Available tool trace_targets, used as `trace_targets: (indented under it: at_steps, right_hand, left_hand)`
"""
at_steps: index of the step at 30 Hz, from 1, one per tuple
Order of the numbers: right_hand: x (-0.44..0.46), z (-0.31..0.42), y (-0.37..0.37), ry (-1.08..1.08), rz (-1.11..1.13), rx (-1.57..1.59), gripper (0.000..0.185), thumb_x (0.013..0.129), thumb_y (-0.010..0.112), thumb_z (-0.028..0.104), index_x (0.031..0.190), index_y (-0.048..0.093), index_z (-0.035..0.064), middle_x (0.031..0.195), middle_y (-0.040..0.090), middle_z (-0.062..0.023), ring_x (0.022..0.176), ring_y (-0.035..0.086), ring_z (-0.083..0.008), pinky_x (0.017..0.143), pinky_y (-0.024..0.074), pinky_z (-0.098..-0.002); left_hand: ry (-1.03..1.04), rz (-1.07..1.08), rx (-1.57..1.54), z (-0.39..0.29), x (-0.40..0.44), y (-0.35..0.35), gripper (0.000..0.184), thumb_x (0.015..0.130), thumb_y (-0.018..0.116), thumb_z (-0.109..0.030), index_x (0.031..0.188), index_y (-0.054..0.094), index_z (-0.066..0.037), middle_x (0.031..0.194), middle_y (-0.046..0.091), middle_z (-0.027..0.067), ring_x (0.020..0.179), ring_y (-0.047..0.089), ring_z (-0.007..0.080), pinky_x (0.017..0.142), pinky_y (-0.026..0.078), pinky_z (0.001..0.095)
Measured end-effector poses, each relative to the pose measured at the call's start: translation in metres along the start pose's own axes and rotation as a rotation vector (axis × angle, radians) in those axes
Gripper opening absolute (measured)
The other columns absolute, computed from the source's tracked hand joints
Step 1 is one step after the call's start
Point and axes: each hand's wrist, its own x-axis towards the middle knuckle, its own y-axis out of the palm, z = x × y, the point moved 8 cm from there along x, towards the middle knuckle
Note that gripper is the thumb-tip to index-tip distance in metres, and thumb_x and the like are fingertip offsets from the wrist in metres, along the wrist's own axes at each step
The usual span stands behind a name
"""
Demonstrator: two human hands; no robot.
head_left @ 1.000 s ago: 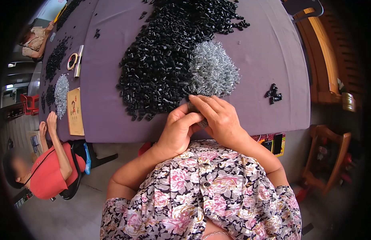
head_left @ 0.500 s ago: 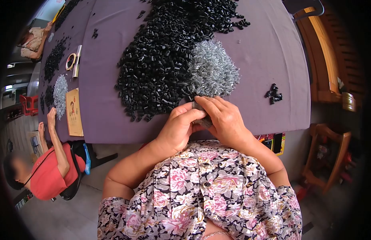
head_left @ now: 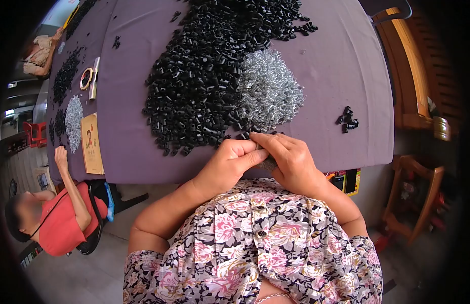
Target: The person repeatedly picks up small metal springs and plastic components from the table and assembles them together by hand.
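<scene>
Many tubes (head_left: 194, 101) and springs (head_left: 270, 91) were left loose on the counter (head_left: 126, 111), one cluster (head_left: 348, 120), perhaps done, lay apart, and left hand (head_left: 231, 163) met right hand (head_left: 295, 163), though I could not tell what their grip held.

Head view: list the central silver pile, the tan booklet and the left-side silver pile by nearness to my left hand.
From your left hand:
1. Central silver pile: ahead and slightly right.
2. Tan booklet: off to the left.
3. Left-side silver pile: left, past the booklet.
</scene>
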Motion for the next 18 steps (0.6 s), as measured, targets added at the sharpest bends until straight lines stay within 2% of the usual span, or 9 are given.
trace_targets:
  at_steps: [1, 4, 7, 10, 13, 16, 18]
  right_hand:
    - [-0.002, 0.000, 0.001, -0.001, -0.005, 0.016, 0.061, 0.065, 0.071, -0.008, 0.126, 0.062, -0.0033, 0.100, 0.071, -0.0175, 0.088, 0.070, -0.0351, 0.075, 0.0576, -0.0424]
    - [-0.009, -0.004, 0.005, -0.010, -0.040, 0.033, 0.064, 0.064, 0.067, -0.011, 0.127, 0.061, -0.0046, 0.102, 0.071, -0.0197, 0.091, 0.071, -0.0377, 0.078, 0.0581, -0.0430]
    - [-0.010, -0.008, 0.007, 0.031, -0.035, 0.108, 0.065, 0.064, 0.064, -0.014, 0.128, 0.061, -0.0045, 0.106, 0.071, -0.0208, 0.097, 0.070, -0.0390, 0.082, 0.0580, -0.0429]
    - [-0.004, -0.007, 0.002, 0.121, 0.003, 0.176, 0.063, 0.066, 0.065, -0.013, 0.128, 0.062, -0.0036, 0.110, 0.070, -0.0209, 0.099, 0.070, -0.0389, 0.084, 0.0578, -0.0425]
    - [-0.004, -0.010, 0.001, 0.154, -0.026, 0.196, 0.059, 0.069, 0.067, -0.010, 0.127, 0.063, -0.0021, 0.110, 0.070, -0.0199, 0.098, 0.070, -0.0382, 0.083, 0.0575, -0.0426]
    - [-0.008, -0.010, 0.005, 0.079, -0.022, 0.112, 0.055, 0.071, 0.069, -0.007, 0.126, 0.063, -0.0024, 0.106, 0.071, -0.0195, 0.095, 0.070, -0.0379, 0.080, 0.0576, -0.0425]
    - [-0.009, -0.009, 0.008, 0.077, 0.001, 0.104, 0.055, 0.071, 0.069, -0.006, 0.126, 0.063, -0.0028, 0.104, 0.071, -0.0194, 0.094, 0.070, -0.0379, 0.079, 0.0577, -0.0423]
  left_hand:
    - [-0.016, 0.002, 0.011, -0.001, -0.002, 0.001, 0.028, 0.106, 0.059, -0.019, 0.105, 0.073, 0.005, 0.092, 0.070, -0.0011, 0.086, 0.058, 0.0029, 0.077, 0.048, 0.0224]
    - [-0.050, 0.011, 0.060, 0.013, -0.001, -0.002, 0.029, 0.106, 0.058, -0.018, 0.110, 0.072, 0.007, 0.102, 0.074, 0.0062, 0.095, 0.065, 0.0083, 0.086, 0.051, 0.0253]
    - [0.011, -0.009, 0.016, 0.016, 0.000, -0.002, 0.028, 0.105, 0.057, -0.016, 0.111, 0.072, 0.007, 0.102, 0.074, 0.0058, 0.094, 0.065, 0.0083, 0.085, 0.052, 0.0257]
    - [0.083, -0.117, -0.081, 0.007, 0.000, 0.003, 0.024, 0.104, 0.057, -0.013, 0.103, 0.072, 0.005, 0.094, 0.072, 0.0003, 0.086, 0.060, 0.0037, 0.077, 0.050, 0.0239]
    - [0.055, -0.105, -0.146, 0.008, -0.004, 0.004, 0.024, 0.103, 0.056, -0.013, 0.103, 0.073, 0.005, 0.092, 0.071, 0.0002, 0.084, 0.060, 0.0037, 0.075, 0.050, 0.0232]
    - [-0.002, -0.076, -0.065, 0.019, -0.004, -0.004, 0.026, 0.104, 0.055, -0.012, 0.109, 0.071, 0.007, 0.102, 0.074, 0.0062, 0.092, 0.065, 0.0077, 0.083, 0.052, 0.0248]
    - [-0.023, -0.074, -0.040, 0.018, -0.005, -0.005, 0.026, 0.104, 0.055, -0.014, 0.107, 0.072, 0.006, 0.100, 0.074, 0.0045, 0.089, 0.064, 0.0063, 0.080, 0.052, 0.0237]
